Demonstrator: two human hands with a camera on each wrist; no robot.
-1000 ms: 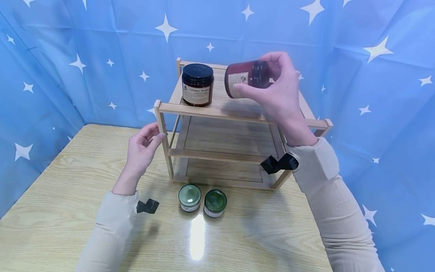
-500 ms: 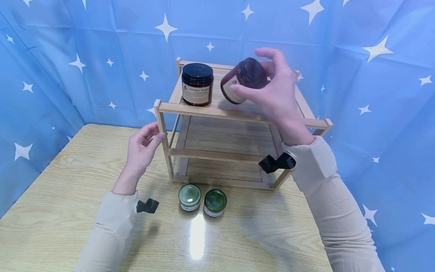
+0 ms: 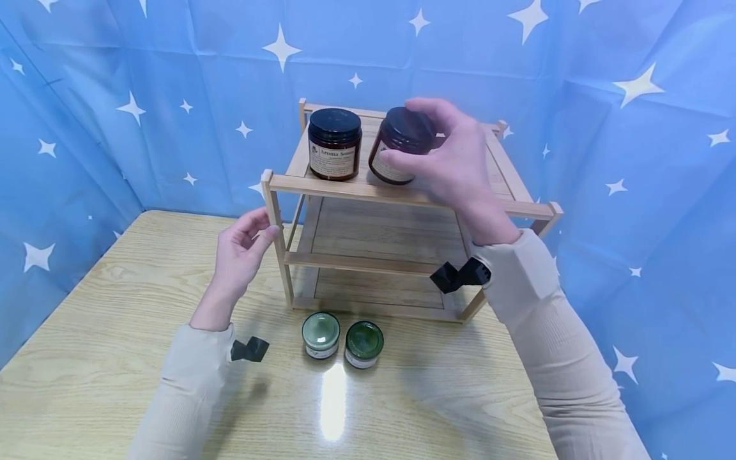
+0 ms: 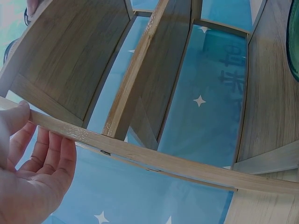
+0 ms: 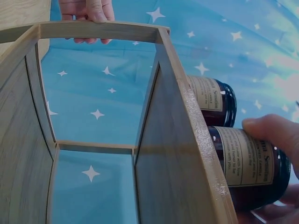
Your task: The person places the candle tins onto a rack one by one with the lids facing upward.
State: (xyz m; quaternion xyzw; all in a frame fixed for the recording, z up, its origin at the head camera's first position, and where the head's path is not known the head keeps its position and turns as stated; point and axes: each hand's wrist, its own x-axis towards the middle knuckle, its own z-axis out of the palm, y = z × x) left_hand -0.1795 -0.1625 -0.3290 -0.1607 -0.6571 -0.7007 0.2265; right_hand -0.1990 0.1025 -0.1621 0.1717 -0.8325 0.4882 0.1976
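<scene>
My right hand (image 3: 454,160) holds an amber jar (image 3: 408,131) with a black lid, thumb across its label and fingers behind. The jar stands almost upright on the top shelf of a wooden rack (image 3: 368,263), leaning slightly. To its left stands a matching labelled jar (image 3: 333,147); the right wrist view shows the second jar (image 5: 210,98) close beside the held jar (image 5: 247,163). My left hand (image 3: 241,249) grips the rack's front left post (image 4: 93,135) between thumb and fingers.
Two small green glass jars, one pale (image 3: 321,329) and one dark (image 3: 365,338), sit on the wood-grain table (image 3: 144,306) before the rack. A blue curtain (image 3: 190,83) with white stars hangs behind and along both sides.
The jar in my right hand has turned from lying sideways to nearly upright and come down to the top shelf, moving slightly left. My left hand stays on the post.
</scene>
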